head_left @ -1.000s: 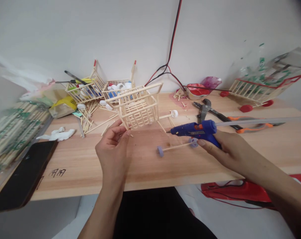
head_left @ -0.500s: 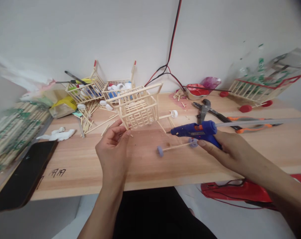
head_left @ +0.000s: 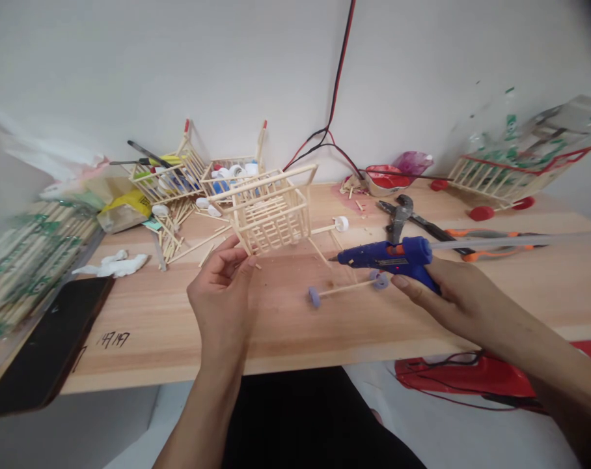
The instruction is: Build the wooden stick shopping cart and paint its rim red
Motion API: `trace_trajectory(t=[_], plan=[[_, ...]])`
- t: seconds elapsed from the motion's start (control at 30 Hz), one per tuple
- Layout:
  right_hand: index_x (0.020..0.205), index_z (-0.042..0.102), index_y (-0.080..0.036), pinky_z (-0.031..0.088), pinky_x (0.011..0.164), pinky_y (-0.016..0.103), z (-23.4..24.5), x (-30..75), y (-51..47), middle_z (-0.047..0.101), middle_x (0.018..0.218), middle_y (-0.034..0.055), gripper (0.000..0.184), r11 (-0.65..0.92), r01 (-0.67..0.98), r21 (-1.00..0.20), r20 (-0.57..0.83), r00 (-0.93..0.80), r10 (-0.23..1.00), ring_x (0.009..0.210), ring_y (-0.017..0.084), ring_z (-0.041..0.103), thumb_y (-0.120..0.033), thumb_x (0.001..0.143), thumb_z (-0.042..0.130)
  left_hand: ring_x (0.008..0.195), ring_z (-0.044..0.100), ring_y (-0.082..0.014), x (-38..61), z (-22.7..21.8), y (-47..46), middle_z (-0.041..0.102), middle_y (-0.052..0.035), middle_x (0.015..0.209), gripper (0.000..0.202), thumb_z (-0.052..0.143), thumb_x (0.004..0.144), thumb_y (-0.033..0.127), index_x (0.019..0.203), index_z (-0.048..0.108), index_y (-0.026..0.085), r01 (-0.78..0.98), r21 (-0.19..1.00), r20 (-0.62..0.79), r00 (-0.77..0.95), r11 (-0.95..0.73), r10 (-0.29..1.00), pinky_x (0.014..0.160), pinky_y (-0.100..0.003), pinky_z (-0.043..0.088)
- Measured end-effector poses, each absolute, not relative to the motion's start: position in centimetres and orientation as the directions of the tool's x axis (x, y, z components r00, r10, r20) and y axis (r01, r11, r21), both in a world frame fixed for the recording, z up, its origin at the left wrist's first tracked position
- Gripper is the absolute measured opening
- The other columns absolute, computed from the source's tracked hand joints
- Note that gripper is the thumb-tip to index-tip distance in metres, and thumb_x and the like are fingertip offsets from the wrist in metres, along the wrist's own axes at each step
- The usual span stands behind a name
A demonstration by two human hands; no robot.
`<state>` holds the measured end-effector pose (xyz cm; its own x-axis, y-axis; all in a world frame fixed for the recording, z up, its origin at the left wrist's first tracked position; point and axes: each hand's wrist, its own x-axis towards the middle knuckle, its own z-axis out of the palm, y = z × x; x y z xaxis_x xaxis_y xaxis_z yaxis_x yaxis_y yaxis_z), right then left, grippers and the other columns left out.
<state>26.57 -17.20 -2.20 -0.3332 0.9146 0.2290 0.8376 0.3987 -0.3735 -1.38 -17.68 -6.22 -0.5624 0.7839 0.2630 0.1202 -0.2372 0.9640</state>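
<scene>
My left hand (head_left: 223,286) pinches the lower left corner of a small cart made of wooden sticks (head_left: 273,218), holding it tilted above the table. Sticks reach out from the cart's right side, and a white wheel (head_left: 342,224) shows at the end of one. In my right hand (head_left: 446,293) is a blue hot glue gun (head_left: 386,255), gripped by its handle, with a long clear glue stick (head_left: 510,241) out of its back. Its nozzle points left, near the tip of a stick on the cart. Below lies a wooden axle (head_left: 347,288) with a purplish wheel at each end.
Pliers (head_left: 422,221) with orange-and-black handles lie behind the glue gun. Two stick carts (head_left: 166,182) holding caps and tools stand at the back left. A red-trimmed cart (head_left: 500,182) with bottles is at right. A dark phone-like slab (head_left: 51,342) lies front left.
The glue gun has shifted slightly to the right, its nozzle a little farther along from the stick. My left hand and the cart stay nearly still.
</scene>
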Motion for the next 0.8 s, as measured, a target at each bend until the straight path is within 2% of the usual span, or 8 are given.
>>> trace_trajectory(t=[0.1, 0.23, 0.6, 0.8], plan=[[0.056, 0.037, -0.023, 0.029, 0.042, 0.026, -2.2, 27.4, -17.0, 0.042, 0.048, -0.0023, 0.052, 0.373, 0.871, -0.320, 0.303, -0.278, 0.911, 0.042, 0.012, 0.040, -0.062, 0.090, 0.039, 0.102, 0.068, -0.0239, -1.4, -6.1, -17.7, 0.072, -0.0084, 0.111, 0.014, 0.075, 0.072, 0.024, 0.084, 0.071, 0.017, 0.138, 0.965, 0.261, -0.561, -0.223, 0.786, 0.093, -0.041, 0.055], [0.054, 0.033, -0.023, 0.025, 0.040, 0.025, -2.5, 28.6, -16.9, 0.038, 0.046, -0.0032, 0.055, 0.348, 0.900, -0.265, 0.321, -0.258, 0.911, 0.039, 0.011, 0.036, -0.065, 0.089, 0.037, 0.107, 0.067, -0.0246, -1.4, -6.2, -17.8, 0.070, -0.0087, 0.116, 0.014, 0.074, 0.074, 0.025, 0.085, 0.072, 0.017, 0.155, 0.962, 0.274, -0.551, -0.226, 0.788, 0.096, -0.042, 0.053], [0.057, 0.033, -0.023, 0.026, 0.042, 0.026, -2.9, 29.3, -17.2, 0.035, 0.048, -0.0046, 0.049, 0.370, 0.890, -0.267, 0.311, -0.284, 0.907, 0.041, 0.010, 0.033, -0.058, 0.091, 0.041, 0.103, 0.069, -0.0243, -1.3, -6.1, -17.8, 0.070, -0.0099, 0.116, 0.014, 0.075, 0.073, 0.025, 0.085, 0.072, 0.017, 0.165, 0.964, 0.267, -0.563, -0.210, 0.782, 0.094, -0.041, 0.055], [0.055, 0.031, -0.023, 0.024, 0.041, 0.026, -3.0, 29.2, -17.1, 0.035, 0.047, -0.0038, 0.053, 0.329, 0.906, -0.265, 0.295, -0.249, 0.923, 0.041, 0.011, 0.033, -0.063, 0.090, 0.038, 0.101, 0.069, -0.0238, -1.1, -5.9, -17.8, 0.071, -0.0094, 0.115, 0.013, 0.075, 0.073, 0.025, 0.083, 0.071, 0.017, 0.154, 0.967, 0.256, -0.572, -0.205, 0.780, 0.092, -0.040, 0.056]])
